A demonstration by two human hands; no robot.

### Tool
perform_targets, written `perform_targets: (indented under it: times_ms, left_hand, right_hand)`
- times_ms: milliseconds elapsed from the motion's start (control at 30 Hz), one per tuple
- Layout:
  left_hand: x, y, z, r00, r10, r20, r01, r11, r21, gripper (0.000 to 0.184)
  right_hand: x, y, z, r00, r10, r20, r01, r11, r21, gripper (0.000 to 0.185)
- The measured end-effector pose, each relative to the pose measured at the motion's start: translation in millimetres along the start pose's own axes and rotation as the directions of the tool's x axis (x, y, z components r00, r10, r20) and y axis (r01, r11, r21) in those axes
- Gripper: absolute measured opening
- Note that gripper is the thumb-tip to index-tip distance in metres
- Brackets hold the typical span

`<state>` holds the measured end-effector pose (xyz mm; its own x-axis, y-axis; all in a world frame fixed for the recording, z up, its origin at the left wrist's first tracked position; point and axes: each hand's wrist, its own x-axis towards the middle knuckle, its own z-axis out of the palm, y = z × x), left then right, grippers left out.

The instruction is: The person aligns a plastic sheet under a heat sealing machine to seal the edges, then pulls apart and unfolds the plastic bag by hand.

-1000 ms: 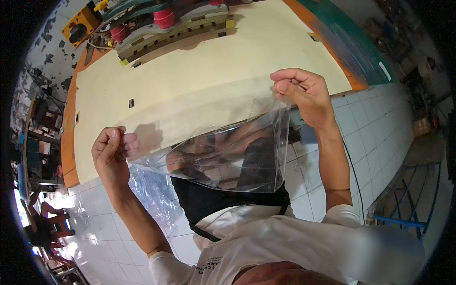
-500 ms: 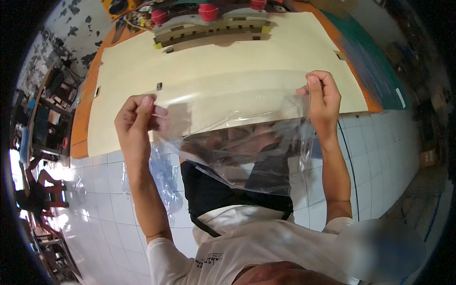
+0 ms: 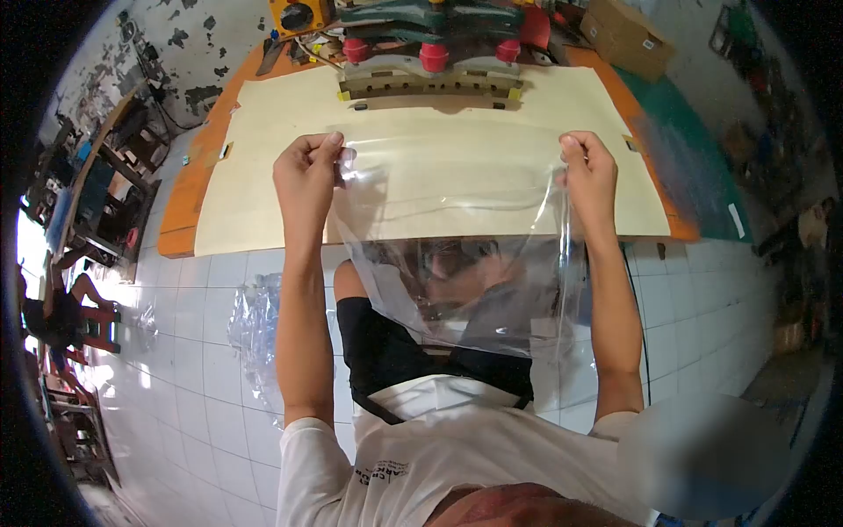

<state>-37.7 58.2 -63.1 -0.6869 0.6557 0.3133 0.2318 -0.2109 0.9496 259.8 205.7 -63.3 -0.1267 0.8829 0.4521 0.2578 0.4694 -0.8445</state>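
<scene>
Pinch grips, two: left hand point(image 3: 307, 169) and right hand point(image 3: 594, 174) clamp clear plastic sheet point(image 3: 452, 303); upper edge runs crosswise between, both hands about equally near green machine point(image 3: 391, 16).

Two hands, one left hand point(image 3: 307, 171) and one right hand point(image 3: 593, 171), with one clear plastic sheet point(image 3: 457, 206) between them, above the near edge of one surface point(image 3: 186, 224). One cream sheet point(image 3: 263, 198) covers most of that surface. At its far edge: one green machine point(image 3: 421, 18) with three red cylinders point(image 3: 434, 58), and one yellow switch box point(image 3: 321, 12). At its far right corner, one cardboard box point(image 3: 625, 39). Four small dark pieces point(image 3: 361, 107) are visible (others may be hidden): two toward the far edge, one by the left edge, one by the right.
</scene>
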Motion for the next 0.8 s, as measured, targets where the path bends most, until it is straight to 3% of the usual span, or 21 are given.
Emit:
perform_targets:
  times_ms: [200, 367, 433, 600, 667, 800]
  left_hand:
    - [39, -19, 4, 0.997, -0.079, -0.017, 0.081, 0.985, 0.152, 0.027]
    - [78, -65, 5, 0.946, -0.279, 0.163, 0.263, 0.958, 0.113, 0.019]
    - [92, -82, 9, 0.934, -0.315, 0.171, 0.297, 0.947, 0.121, 0.017]
    - [112, -91, 19, 0.896, -0.393, 0.206, 0.395, 0.918, 0.032, 0.017]
    - [123, -100, 23, 0.919, -0.348, 0.186, 0.344, 0.937, 0.058, 0.018]
    - [140, -100, 23, 0.885, -0.407, 0.226, 0.371, 0.91, 0.184, 0.018]
  right_hand:
    - [44, 14, 23, 0.986, 0.116, 0.12, -0.103, 0.989, -0.105, 0.022]
    - [75, 52, 49, 0.949, 0.243, 0.199, -0.206, 0.96, -0.187, 0.021]
    - [86, 63, 58, 0.9, 0.367, 0.235, -0.286, 0.905, -0.315, 0.016]
    - [106, 78, 76, 0.866, 0.43, 0.254, -0.359, 0.89, -0.282, 0.015]
    - [111, 70, 80, 0.856, 0.457, 0.242, -0.379, 0.873, -0.309, 0.015]
    - [123, 81, 86, 0.898, 0.391, 0.201, -0.287, 0.869, -0.404, 0.02]
